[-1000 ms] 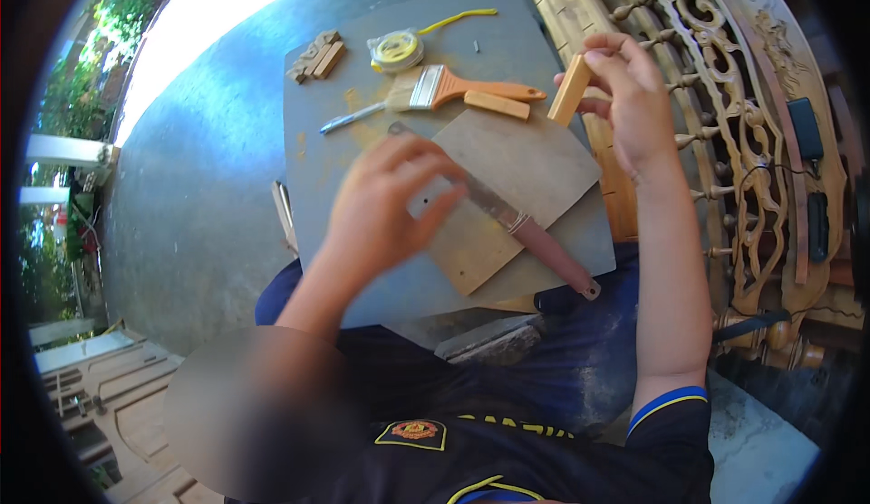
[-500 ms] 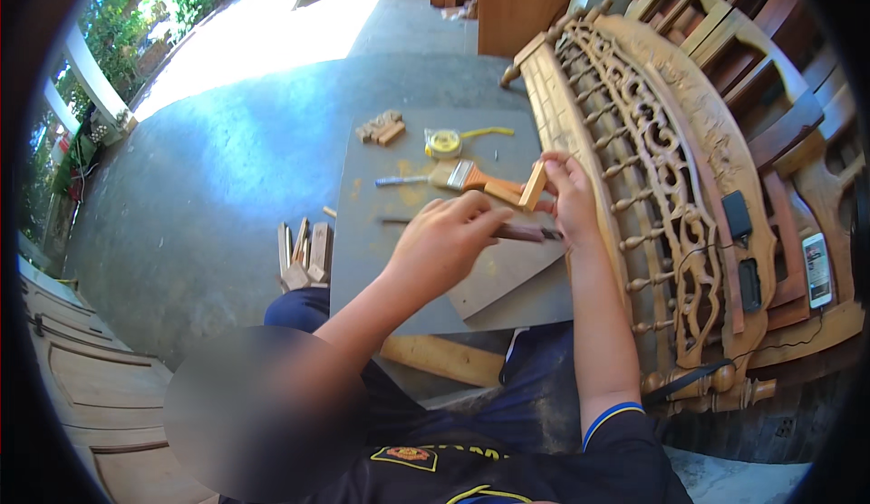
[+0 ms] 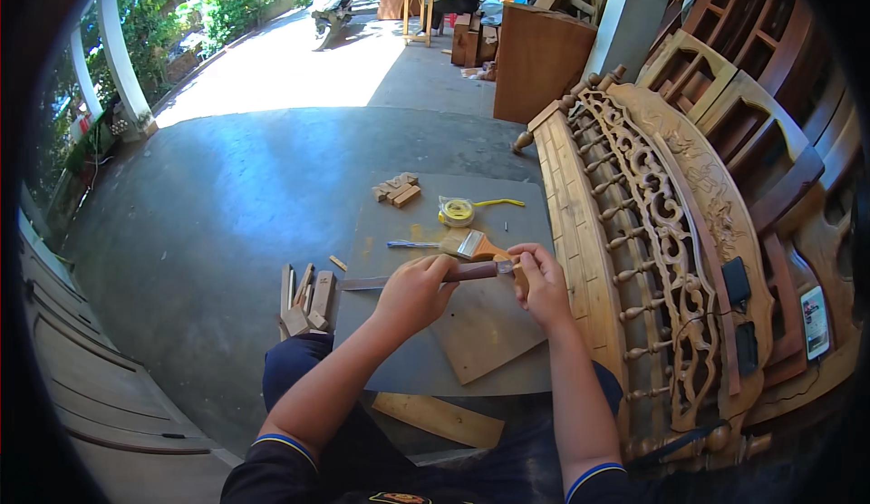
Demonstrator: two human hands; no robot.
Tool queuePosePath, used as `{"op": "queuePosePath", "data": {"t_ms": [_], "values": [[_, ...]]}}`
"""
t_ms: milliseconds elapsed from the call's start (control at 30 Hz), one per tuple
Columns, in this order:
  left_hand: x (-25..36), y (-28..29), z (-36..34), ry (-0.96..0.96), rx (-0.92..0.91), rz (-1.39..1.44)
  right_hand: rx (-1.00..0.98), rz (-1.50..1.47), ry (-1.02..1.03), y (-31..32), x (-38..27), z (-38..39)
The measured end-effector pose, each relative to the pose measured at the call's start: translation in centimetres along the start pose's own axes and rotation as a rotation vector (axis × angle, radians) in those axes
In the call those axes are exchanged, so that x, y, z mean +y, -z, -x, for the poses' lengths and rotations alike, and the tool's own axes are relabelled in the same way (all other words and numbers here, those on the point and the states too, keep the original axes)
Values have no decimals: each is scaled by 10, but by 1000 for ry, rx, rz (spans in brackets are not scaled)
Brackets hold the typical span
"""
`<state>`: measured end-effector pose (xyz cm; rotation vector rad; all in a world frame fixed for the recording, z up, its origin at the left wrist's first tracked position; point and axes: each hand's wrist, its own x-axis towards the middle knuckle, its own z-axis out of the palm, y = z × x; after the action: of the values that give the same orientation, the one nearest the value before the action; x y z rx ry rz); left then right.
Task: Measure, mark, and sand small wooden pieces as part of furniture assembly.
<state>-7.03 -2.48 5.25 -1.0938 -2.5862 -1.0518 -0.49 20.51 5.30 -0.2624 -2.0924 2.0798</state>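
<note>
My left hand [image 3: 410, 299] is closed around a chisel-like tool with a dark brown wooden handle [image 3: 474, 272]. Its narrow metal blade [image 3: 364, 283] sticks out to the left, and a metal band caps the handle's right end. My right hand [image 3: 544, 292] pinches a small light wood piece [image 3: 520, 279], mostly covered by the fingers. The handle's capped end lies right at this piece; whether they touch, I cannot tell. Just beyond the hands, a flat paintbrush [image 3: 469, 244] with an orange handle rests on the grey work board [image 3: 399, 359].
A yellow tape measure [image 3: 456, 211] and small wood blocks [image 3: 396, 189] lie on the board's far part. A flat wood panel [image 3: 485, 336] is near me. Wood offcuts [image 3: 308, 300] stand at left. A carved wooden bench back [image 3: 648, 232] borders the right, holding a phone [image 3: 815, 323].
The wood piece has come down and left to the tool's handle end, and the tool is now nearly level. My view has tilted up, showing a distant seated person.
</note>
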Motion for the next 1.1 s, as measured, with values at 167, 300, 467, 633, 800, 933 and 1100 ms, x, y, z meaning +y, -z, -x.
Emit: {"op": "queuePosePath", "data": {"t_ms": [167,300,467,633,800,933,1100], "values": [[-2,-3,0,-120,49,-32,23,236,166,-10,7,10],[0,-2,0,-199,145,-137,43,537,199,-2,4,14],[0,4,3,-205,227,-171,17,514,168,-5,-2,16],[4,4,5,-242,203,-101,88,608,74,-5,3,13],[22,1,2,-340,70,-8,108,465,19,10,6,10],[30,8,7,-429,-28,-112,147,417,51,3,15,-3],[36,2,6,-341,-72,-120,161,182,-31,2,14,-8]]}}
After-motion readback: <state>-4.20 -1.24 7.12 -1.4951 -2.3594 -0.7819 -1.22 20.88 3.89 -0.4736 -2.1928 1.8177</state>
